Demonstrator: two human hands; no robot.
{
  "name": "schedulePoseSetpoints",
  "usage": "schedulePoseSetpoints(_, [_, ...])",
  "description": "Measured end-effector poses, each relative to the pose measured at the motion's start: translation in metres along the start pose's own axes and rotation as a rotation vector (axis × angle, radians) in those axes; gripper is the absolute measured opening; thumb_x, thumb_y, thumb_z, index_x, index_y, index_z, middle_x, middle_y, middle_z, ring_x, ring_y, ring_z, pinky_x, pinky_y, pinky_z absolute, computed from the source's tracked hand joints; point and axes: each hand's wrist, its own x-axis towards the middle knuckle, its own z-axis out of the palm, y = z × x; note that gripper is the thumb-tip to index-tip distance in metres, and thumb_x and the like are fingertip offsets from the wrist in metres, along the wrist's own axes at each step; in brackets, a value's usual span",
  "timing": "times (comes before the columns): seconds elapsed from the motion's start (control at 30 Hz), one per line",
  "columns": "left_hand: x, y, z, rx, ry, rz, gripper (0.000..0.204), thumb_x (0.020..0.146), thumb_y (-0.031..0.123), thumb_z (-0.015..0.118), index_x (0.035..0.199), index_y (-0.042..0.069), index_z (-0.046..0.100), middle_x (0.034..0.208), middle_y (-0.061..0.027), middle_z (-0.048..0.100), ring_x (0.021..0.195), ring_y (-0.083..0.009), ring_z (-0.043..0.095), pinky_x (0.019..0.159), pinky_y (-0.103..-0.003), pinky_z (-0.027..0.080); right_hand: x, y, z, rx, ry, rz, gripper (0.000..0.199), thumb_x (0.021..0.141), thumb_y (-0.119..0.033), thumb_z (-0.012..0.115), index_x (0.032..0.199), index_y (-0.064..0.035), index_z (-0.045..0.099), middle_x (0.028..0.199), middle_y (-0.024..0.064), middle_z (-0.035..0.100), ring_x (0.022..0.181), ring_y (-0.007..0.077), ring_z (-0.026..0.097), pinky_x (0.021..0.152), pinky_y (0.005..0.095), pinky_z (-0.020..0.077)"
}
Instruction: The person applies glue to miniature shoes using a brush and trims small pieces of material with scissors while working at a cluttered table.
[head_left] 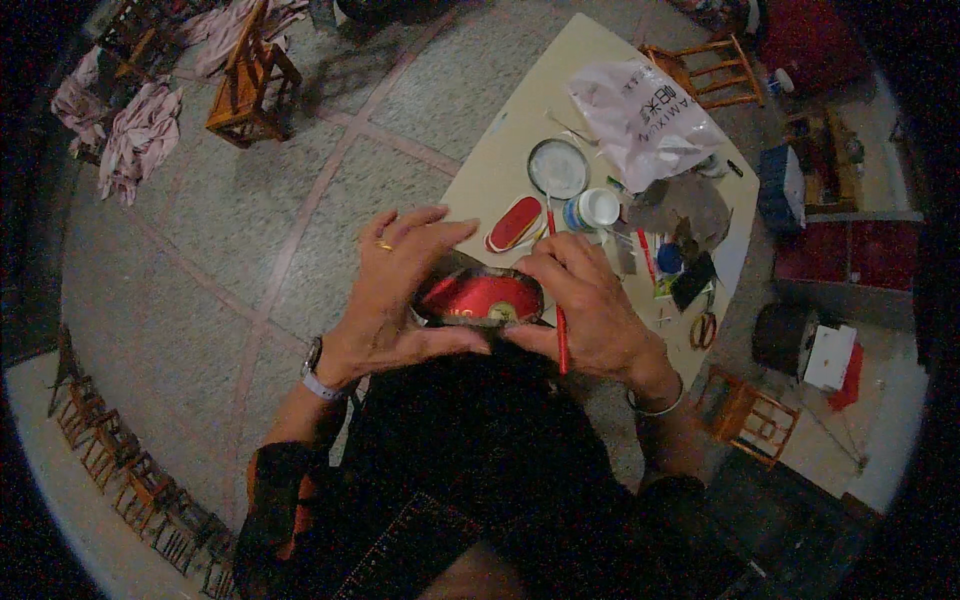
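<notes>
In front of my body I hold a small red oval piece [482,297] with a dark rim and a pale round mark; it looks like a small shoe. My left hand [395,290] curves around its left end, thumb below and fingers raised above. At its right end my right hand [590,305] grips it between thumb and fingers. A thin red-handled brush [561,335] is also tucked in my right hand, its far end pointing up toward the table. Beyond my hands lies a red sole-shaped piece with a pale edge [516,222].
On the cream table [520,110] stand a round dish of white stuff [558,168] and a white jar [598,208]. Farther right are a pale plastic bag [645,125], a blue-topped small container [668,260] and scissors [703,330]. Wooden chairs [250,85] stand around.
</notes>
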Motion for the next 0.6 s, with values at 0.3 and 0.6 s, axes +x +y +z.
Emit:
schedulePoseSetpoints(0.3, [-0.008, 0.001, 0.017, -0.16, -0.183, -0.02, 0.085, 0.068, 0.042, 0.084, 0.138, 0.01, 0.047, 0.125, -0.0079, 0.062, 0.116, -0.0232, 0.058, 0.112, -0.051, 0.02, -0.003, -0.004, -0.004, -0.099, -0.059, -0.041, 0.057, 0.065, -0.029, 0.083, 0.109, -0.0027, 0.058, 0.105, 0.0134, 0.051, 0.102, 0.033, 0.051, 0.089, 0.0428, 0.0413])
schedulePoseSetpoints(0.6, [-0.008, 0.008, 0.023, -0.329, -0.125, -0.158, 0.076, 0.071, 0.029, 0.084, 0.135, 0.008, 0.05, 0.119, -0.0096, 0.066, 0.114, -0.0223, 0.06, 0.114, -0.048, 0.021, -0.002, -0.007, -0.021, -0.148, -0.01, -0.037, 0.054, 0.069, -0.027, 0.08, 0.112, -0.0036, 0.059, 0.116, 0.013, 0.054, 0.108, 0.0279, 0.053, 0.092, 0.0401, 0.043])
